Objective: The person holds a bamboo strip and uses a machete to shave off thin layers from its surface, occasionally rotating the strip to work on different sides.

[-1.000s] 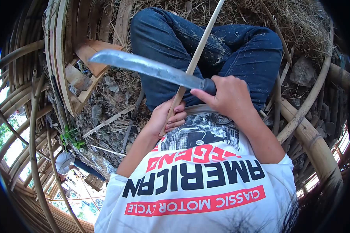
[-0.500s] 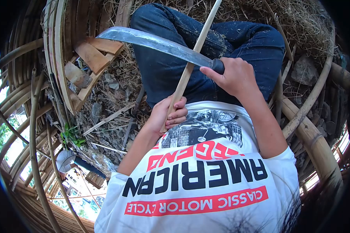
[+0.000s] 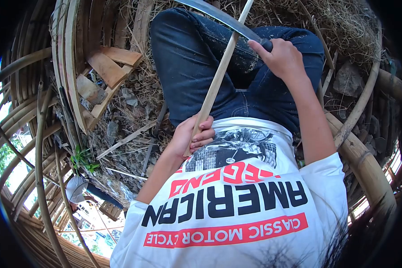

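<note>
My left hand (image 3: 195, 134) is closed around the lower end of a long, pale bamboo strip (image 3: 217, 80), close to my shirt. From there the strip slants up and away between my knees, past the top of the view. My right hand (image 3: 282, 57) grips the dark handle of a machete (image 3: 223, 18) above my thigh. The curved steel blade points to the upper left and crosses over the strip near its upper part. Its tip is cut off by the top edge of the view.
Cut wood blocks (image 3: 106, 69) and long split strips (image 3: 69, 58) lie at the left. A thick bamboo pole (image 3: 362, 156) runs along the right, near a grey stone (image 3: 349, 79). Dry grass (image 3: 344, 27) covers the ground ahead. Another person (image 3: 77, 190) is at the lower left.
My right hand has moved forward, away from my body, carrying the machete farther up the bamboo strip. My left hand keeps its hold at nearly the same spot.
</note>
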The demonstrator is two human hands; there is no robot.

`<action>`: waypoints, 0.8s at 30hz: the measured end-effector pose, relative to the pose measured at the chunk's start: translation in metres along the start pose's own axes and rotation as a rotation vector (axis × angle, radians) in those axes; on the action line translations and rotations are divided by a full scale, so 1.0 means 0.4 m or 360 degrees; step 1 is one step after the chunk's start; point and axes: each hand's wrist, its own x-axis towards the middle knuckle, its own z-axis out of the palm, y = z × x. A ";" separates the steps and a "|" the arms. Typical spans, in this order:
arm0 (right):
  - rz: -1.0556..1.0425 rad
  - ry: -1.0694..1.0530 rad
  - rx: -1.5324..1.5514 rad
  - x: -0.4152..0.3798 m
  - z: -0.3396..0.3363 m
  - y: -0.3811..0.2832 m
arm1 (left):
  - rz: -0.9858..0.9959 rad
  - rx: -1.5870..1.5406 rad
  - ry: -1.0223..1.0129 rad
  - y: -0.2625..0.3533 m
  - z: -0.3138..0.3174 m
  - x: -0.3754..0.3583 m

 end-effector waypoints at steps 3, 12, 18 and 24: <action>-0.0019 -0.0008 -0.0152 0.026 -0.011 0.003 | 0.0015 -0.0038 -0.0047 -0.005 -0.006 -0.001; 0.0165 0.0110 -0.0201 0.193 -0.081 0.123 | 0.0093 0.0144 0.0025 -0.012 0.010 -0.018; 0.0138 0.0075 -0.0027 0.163 -0.065 0.105 | 0.0156 0.0185 0.0017 -0.011 -0.001 -0.023; 0.0144 0.0033 0.0288 -0.041 -0.020 0.011 | 0.0163 0.0255 0.0000 -0.003 0.005 -0.001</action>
